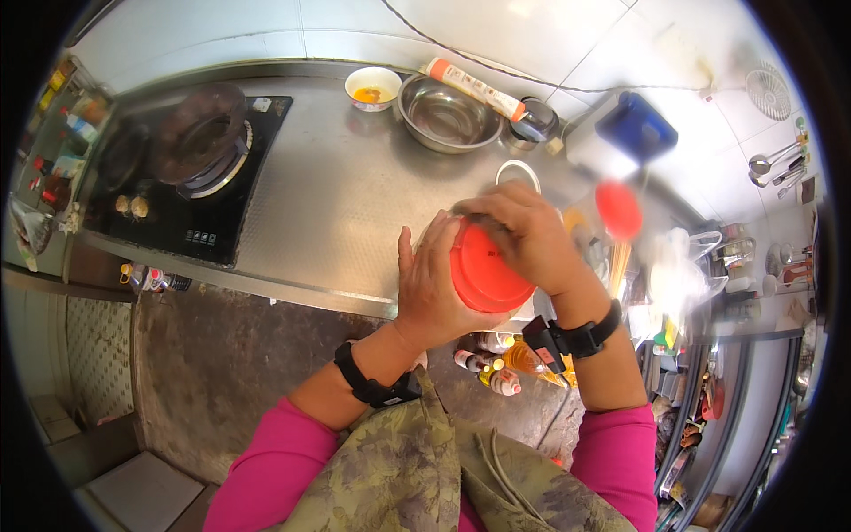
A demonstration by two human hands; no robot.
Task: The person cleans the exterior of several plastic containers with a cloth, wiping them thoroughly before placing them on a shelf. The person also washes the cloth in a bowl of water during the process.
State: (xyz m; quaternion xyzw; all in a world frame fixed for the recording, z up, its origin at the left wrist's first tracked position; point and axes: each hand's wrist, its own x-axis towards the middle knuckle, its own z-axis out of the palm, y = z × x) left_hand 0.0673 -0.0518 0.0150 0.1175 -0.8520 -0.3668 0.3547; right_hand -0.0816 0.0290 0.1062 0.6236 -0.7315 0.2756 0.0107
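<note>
Both of my hands are on a round container with a red lid (488, 279), held above the front edge of the steel counter (332, 193). My left hand (435, 282) wraps the left side, its thumb apart from the fingers. My right hand (532, 229) bends over the lid's far right part, fingers on its rim and slightly blurred. The hands hide most of the container's body. Just beyond the right hand shows the white rim of a round vessel (518, 164). Farther back stand a steel basin (452, 116) and a white bowl (372, 74) holding what looks like egg yolk.
An orange-and-white tube-shaped package (475, 88) lies across the basin's rim. At left is a black gas stove (219, 229). A red-topped container of thin sticks or noodles (618, 209) and plastic bags (685, 272) stand at right. Several bottles (498, 380) are on the floor below.
</note>
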